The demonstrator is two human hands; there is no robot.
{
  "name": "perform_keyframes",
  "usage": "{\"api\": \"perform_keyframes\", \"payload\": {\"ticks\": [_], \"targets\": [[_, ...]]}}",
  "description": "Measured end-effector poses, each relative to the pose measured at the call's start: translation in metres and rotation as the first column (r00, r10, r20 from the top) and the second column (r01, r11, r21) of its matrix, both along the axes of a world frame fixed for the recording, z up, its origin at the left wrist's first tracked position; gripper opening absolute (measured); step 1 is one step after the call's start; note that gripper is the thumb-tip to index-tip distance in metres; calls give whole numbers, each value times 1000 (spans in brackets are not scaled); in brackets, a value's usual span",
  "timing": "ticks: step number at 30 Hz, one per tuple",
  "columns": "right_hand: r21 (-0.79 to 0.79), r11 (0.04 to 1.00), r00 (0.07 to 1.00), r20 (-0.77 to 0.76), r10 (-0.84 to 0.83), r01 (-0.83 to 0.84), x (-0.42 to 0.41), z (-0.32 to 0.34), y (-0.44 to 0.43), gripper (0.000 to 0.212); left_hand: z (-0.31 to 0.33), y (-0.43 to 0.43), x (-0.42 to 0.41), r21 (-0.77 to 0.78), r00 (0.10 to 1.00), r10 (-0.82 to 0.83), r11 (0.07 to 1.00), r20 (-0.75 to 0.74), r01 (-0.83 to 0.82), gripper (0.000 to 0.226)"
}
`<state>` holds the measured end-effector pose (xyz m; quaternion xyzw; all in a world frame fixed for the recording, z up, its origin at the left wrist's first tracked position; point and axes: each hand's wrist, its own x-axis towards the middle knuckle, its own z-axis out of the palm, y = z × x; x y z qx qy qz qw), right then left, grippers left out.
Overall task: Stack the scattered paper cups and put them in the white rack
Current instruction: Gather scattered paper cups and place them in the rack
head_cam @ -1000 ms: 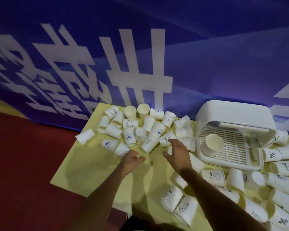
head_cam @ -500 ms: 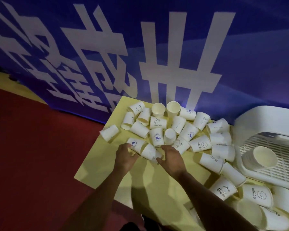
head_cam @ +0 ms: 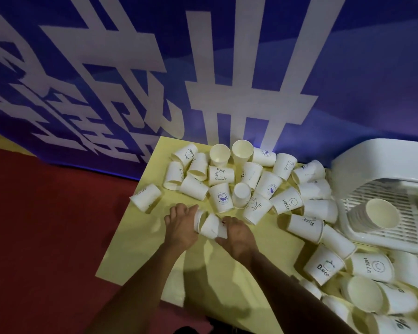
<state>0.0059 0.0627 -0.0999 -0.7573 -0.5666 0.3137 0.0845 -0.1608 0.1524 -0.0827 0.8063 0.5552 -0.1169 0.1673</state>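
Several white paper cups [head_cam: 249, 179] lie scattered on the yellow table [head_cam: 140, 251], most on their sides, a few upright. My left hand [head_cam: 181, 227] grips one lying cup [head_cam: 198, 219] at its left side. My right hand [head_cam: 237, 237] grips a second cup [head_cam: 210, 227] right next to it, and the two cups touch between my hands. The white rack [head_cam: 381, 239] stands at the right edge with a stack of cups [head_cam: 379, 214] lying inside it on its slatted floor.
More cups [head_cam: 362, 285] are heaped at the lower right in front of the rack. A blue banner [head_cam: 203, 68] with white characters hangs behind the table. Red floor [head_cam: 46, 237] lies to the left, past the table's edge. One cup [head_cam: 146, 197] lies at the table's left edge.
The view has swung left and closer. Both hands moved in on the two nearest cups at the pile's front and now hold them together.
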Motion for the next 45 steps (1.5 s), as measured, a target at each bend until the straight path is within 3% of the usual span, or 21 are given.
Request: {"api": "perform_keyframes", "payload": {"ticks": [3, 7, 13, 16, 21, 26, 34, 45], "targets": [[-34, 999, 1000, 1, 17, -17, 4, 1, -9, 60, 0, -7, 2, 40, 998, 43, 998, -53, -40, 64], [-36, 998, 992, -105, -63, 59, 19, 8, -24, 59, 1, -14, 5, -18, 992, 111, 993, -67, -113, 63], [22, 977, 939, -284, -195, 210, 64, 36, -50, 65, 13, -35, 32, -90, 978, 192, 979, 79, -185, 68], [56, 944, 881, -381, -280, 324, 89, 53, -66, 66, 25, -48, 56, -82, 954, 200, 979, 225, -186, 66], [91, 841, 768, -470, -435, 532, 135, 82, -96, 63, 45, -67, 109, -116, 902, 139, 988, 408, -99, 64], [237, 693, 700, -491, -519, 681, 191, 104, -131, 59, 61, -86, 164, -196, 849, 100, 981, 519, 5, 68], [414, 435, 599, -487, -636, 799, 261, 120, -170, 60, 76, -124, 223, -325, 770, 137, 941, 624, 96, 64], [408, 483, 631, -470, -617, 775, 281, 99, -166, 57, 72, -141, 230, -402, 769, 197, 912, 608, 84, 51]]}}
